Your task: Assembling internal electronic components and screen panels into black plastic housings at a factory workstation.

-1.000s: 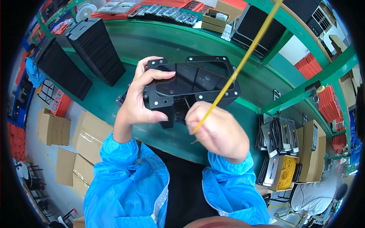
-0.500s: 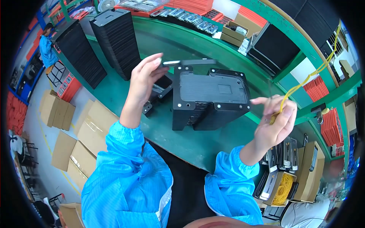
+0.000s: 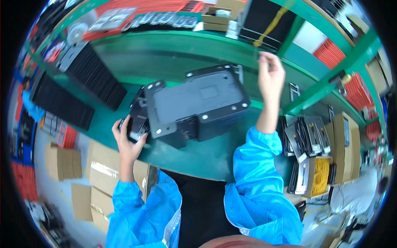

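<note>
My left hand (image 3: 127, 142) is low at the left of the table, its thumb and fingers spread across the near end of a black plate-like part (image 3: 138, 120). That part lies beside a stack of black frame-like trays (image 3: 182, 102) with silvery round spots at the corners. My right hand (image 3: 271, 76) is raised beyond the stack's right side, fingers loosely curled and apart, with nothing visible in them. Just above its fingertips hangs the lower end of a yellow cord (image 3: 271, 28); a faint thin line below the cord is blurred.
Two tall black stacks (image 3: 92, 72) stand at the left of the green table (image 3: 211, 159). Green posts and a rail (image 3: 136, 47) run behind. To the right are dark flat packages (image 3: 308, 136) and a box of yellow cords (image 3: 320, 175). Cardboard boxes (image 3: 62, 161) sit on the floor at left.
My left hand has come down from above the stack to its left side. My right hand has moved up and away from the yellow cord's end. The view has shifted and blurred.
</note>
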The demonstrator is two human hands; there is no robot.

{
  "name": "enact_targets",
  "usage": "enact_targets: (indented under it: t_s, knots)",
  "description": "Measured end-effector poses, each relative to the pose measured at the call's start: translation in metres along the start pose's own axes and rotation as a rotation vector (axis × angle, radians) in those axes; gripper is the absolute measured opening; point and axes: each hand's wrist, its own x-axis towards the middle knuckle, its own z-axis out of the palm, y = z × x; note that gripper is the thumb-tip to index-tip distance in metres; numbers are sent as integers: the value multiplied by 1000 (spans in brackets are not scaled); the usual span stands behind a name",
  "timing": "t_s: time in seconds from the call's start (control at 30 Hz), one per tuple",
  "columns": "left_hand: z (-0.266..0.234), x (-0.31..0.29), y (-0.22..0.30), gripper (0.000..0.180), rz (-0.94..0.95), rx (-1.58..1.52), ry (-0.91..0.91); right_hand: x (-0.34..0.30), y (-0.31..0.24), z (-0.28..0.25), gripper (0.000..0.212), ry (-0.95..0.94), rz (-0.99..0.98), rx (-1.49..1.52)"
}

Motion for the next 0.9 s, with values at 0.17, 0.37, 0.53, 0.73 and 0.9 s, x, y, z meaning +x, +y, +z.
enact_targets:
  t_s: [0.17,0.37,0.53,0.73,0.9]
  knots:
    - [9,-4,-11,95,-14,-88,65,-4,87,29,15,-150,108,-299]
    - [5,-8,-9,98,-34,-105,87,-33,145,87,16,-344,-5,-640]
    - [4,-3,2,94,-80,-93,69,-36,159,86,16,-344,26,-783]
    - [5,-2,6,93,-94,-83,68,-8,186,34,19,-331,396,-1052]
    - [5,-2,5,92,-98,-100,73,19,132,-66,31,135,396,-666]
